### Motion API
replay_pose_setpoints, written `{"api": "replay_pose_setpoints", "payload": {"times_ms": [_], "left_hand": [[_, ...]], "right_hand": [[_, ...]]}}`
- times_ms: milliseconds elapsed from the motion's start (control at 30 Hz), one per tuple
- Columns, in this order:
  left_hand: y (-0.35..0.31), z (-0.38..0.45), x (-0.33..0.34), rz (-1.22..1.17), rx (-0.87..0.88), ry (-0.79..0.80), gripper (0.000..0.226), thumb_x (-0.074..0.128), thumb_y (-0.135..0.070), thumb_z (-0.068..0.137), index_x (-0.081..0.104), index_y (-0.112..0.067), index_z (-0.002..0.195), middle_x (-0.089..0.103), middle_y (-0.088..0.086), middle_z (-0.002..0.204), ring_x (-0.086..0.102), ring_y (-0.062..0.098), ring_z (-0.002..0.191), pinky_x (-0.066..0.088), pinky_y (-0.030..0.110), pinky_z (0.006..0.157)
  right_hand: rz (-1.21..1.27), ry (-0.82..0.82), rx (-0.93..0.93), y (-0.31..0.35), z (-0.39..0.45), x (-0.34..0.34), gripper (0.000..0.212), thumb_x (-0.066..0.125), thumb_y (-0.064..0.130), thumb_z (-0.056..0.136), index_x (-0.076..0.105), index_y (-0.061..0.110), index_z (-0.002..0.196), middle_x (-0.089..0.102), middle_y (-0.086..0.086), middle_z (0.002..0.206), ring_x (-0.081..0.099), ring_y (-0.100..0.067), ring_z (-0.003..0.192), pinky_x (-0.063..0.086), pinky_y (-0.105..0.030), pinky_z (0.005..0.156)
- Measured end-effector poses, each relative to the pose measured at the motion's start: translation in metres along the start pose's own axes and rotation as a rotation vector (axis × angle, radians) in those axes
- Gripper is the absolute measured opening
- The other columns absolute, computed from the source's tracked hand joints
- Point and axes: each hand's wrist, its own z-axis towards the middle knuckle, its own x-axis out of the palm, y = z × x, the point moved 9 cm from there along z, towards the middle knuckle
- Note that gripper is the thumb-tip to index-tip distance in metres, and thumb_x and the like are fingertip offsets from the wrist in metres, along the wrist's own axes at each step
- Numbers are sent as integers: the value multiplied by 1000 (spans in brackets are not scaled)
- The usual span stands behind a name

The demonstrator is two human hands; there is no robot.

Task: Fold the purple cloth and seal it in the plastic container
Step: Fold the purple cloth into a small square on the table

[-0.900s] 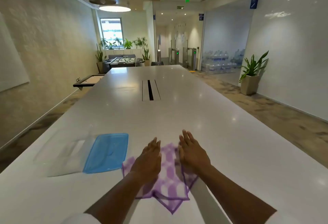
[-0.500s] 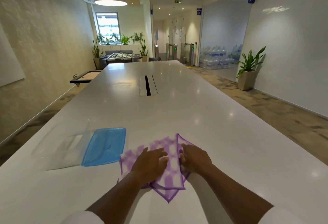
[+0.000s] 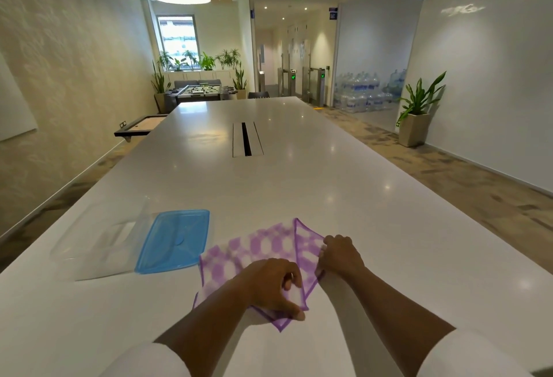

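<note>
My left hand [image 3: 270, 282] fingers curl down, pinching the near corner of the purple checked cloth [image 3: 263, 252]; my right hand [image 3: 339, 254] grips its right edge. The cloth lies on the white table [image 3: 299, 179], long axis running near-left to far-right. The blue lid [image 3: 175, 240] and clear container [image 3: 98, 239] sit to its left.

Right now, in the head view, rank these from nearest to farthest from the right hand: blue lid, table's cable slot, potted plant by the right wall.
From the right hand:
1. Blue lid, to its left on the table.
2. Cable slot, mid-table, farther ahead.
3. Potted plant, on the floor by the right wall.
</note>
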Motion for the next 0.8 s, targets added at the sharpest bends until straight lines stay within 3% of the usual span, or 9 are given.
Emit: {"api": "replay_pose_setpoints", "payload": {"times_ms": [100,233,433,567,700,800], "left_hand": [[0,1,-5,21,12,-18,55,64,-74,65,56,-37,105,59,-19,88,54,6,74,36,15,63],[4,4,-11,40,8,-26,41,55,-56,85,64,-28,113,69,-7,104,57,8,86,39,18,73],[21,8,-20,-173,-116,-23,29,54,-35,94,74,-19,107,75,-1,101,68,16,86,54,27,81],[41,12,-48,-340,-209,-204,25,54,-29,94,77,-24,101,76,-3,101,66,12,88,51,28,85],[60,12,-89,-569,-325,-453,24,56,-23,87,79,-22,88,76,3,83,62,9,75,48,27,72],[71,8,-118,-747,-404,-604,23,56,-23,87,79,-25,87,75,4,85,62,16,72,47,25,65]], "right_hand": [[66,-27,28,-5,1,-4,38,59,26,84,60,9,119,59,-16,117,52,-33,114,47,-34,89],[166,-33,71,-8,3,-6,43,60,23,80,59,12,121,62,-15,116,54,-33,112,46,-34,92],[441,-32,52,-3,7,-15,42,59,6,76,66,16,116,69,-11,110,64,-26,100,52,-29,85],[714,-83,-15,12,5,-36,33,55,6,77,69,26,98,70,-4,96,63,-15,79,51,-23,69],[936,-104,-121,38,3,-65,20,61,8,76,73,24,80,70,5,81,60,-11,70,49,-21,66],[1087,-138,-151,51,2,-87,24,58,2,75,75,19,71,71,9,70,60,-8,60,45,-13,52]]}}
